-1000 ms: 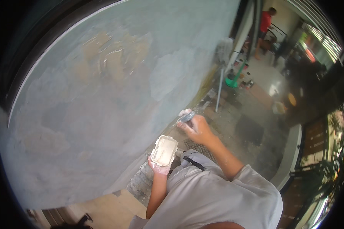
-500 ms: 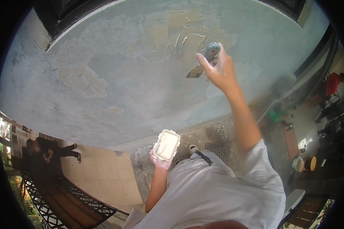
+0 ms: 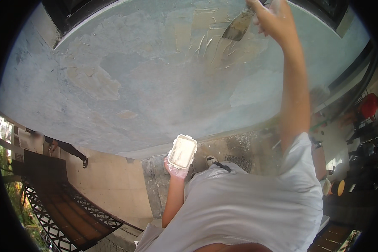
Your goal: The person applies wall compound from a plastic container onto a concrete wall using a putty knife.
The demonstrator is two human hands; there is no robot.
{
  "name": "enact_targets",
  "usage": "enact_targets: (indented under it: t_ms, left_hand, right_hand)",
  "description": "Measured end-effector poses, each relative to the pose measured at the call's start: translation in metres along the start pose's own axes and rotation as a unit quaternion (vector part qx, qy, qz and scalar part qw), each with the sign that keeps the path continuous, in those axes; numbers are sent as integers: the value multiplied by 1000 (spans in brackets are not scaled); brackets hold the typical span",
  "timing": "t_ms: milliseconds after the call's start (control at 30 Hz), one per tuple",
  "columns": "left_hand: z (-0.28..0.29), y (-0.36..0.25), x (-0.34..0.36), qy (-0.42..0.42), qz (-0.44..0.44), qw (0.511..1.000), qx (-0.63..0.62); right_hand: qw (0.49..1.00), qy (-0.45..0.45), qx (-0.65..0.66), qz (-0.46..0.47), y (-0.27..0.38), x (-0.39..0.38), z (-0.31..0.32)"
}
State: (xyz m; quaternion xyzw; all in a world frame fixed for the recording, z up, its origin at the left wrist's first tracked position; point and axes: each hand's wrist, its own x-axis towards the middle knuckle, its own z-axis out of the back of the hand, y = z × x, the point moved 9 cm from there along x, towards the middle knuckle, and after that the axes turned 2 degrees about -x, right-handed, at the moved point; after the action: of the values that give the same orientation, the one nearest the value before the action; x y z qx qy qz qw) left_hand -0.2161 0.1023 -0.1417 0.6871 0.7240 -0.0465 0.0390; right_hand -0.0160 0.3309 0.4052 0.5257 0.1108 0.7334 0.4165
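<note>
My right hand is raised high on the wall, closed round the handle of a putty knife. The knife's wide blade points down and left, over or against a beige patch of filler with raised ridges. White smears cover my fingers. Low in front of my body, my left hand holds a small white rectangular plastic tub from beneath and the side. Pale paste lies inside it. The grey-blue wall carries several other patches of dried filler.
Dark window frames border the wall's top. A metal-framed bench stands at lower left, with another person beyond it. At right are a red chair and an orange-yellow bucket. Paving runs along the wall's foot.
My right hand has moved up and right with the putty knife, its blade now at the beige filler. The left hand and tub have shifted slightly upward. The person at left has changed position.
</note>
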Motion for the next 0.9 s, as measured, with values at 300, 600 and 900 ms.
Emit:
enact_targets:
  t_ms: [300, 600, 900]
  left_hand:
    - [-1, -1, -1, -22, -16, 999, 31]
    - [-7, -1, 2, -37, -1, 999, 19]
    - [0, -1, 4, -31, 7, 999, 17]
  right_hand:
    - [997, 56, -46, -2, -45, -40, -29]
    - [991, -78, -34, 104, 16, -3, 29]
    - [997, 56, -55, -4, -31, -61, -38]
